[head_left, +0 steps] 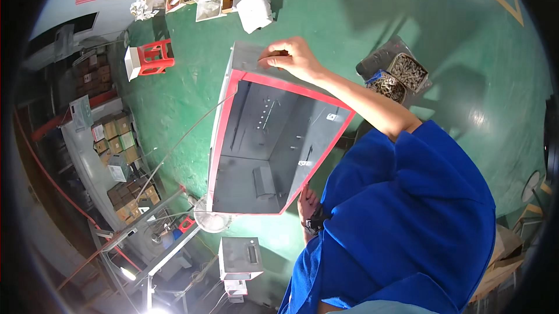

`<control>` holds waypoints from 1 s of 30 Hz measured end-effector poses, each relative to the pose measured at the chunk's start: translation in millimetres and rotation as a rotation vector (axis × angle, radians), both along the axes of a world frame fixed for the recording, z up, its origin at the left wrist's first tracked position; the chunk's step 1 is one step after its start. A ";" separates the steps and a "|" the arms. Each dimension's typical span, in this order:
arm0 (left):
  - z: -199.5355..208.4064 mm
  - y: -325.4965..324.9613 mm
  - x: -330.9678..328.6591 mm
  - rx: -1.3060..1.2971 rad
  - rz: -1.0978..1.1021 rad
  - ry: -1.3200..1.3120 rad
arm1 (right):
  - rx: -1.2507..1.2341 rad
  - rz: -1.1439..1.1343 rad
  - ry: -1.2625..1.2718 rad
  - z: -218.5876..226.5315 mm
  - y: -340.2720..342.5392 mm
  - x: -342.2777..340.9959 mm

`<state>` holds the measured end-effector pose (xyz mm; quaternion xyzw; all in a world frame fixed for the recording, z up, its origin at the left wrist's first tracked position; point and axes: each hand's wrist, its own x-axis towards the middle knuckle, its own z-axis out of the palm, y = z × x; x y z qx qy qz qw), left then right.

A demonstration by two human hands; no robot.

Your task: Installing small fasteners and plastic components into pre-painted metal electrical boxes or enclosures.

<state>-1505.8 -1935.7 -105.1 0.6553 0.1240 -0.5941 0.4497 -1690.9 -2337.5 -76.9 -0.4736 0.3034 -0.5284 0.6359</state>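
A large grey sheet-metal cabinet [247, 58] stands before me with its open side facing up toward me. Red edging runs round its opening, and inside I see a row of small holes and some metal brackets. My right hand [291, 58] is at the far upper edge, thumb and fingers pinched close to the outer grey wall; what they hold, if anything, is too small to make out. Lower down, my left hand [308, 200], with a dark watch on its wrist, grips the cabinet's red rim on the side nearest my body.
Two bins of small metal parts [407, 72] sit on the green floor to the right. A red stool [154, 58] stands at the left. Boxes and bags [255, 10] lie along the back. Another grey cabinet [240, 256] and a round fan [211, 215] are at the lower middle.
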 end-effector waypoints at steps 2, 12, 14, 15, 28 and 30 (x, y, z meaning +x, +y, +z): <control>0.0 -1.5 -6.8 -0.006 0.014 0.011 | -0.020 0.021 -0.035 2.4 4.6 -3.0; -6.7 27.3 0.7 0.076 0.201 -0.007 | -0.177 -0.017 0.193 3.5 18.2 -13.2; -9.2 30.2 1.5 0.053 0.209 -0.020 | -0.097 0.043 0.088 2.3 22.3 -15.9; -10.5 31.9 3.0 0.056 0.219 -0.013 | -0.087 0.104 0.056 3.1 25.0 -18.6; -45.2 58.8 26.1 -0.027 0.270 -0.007 | -0.293 0.388 0.167 -10.6 53.4 -18.2; -46.3 62.7 18.8 -0.080 0.320 -0.019 | -0.294 0.372 0.240 -8.6 65.1 -11.5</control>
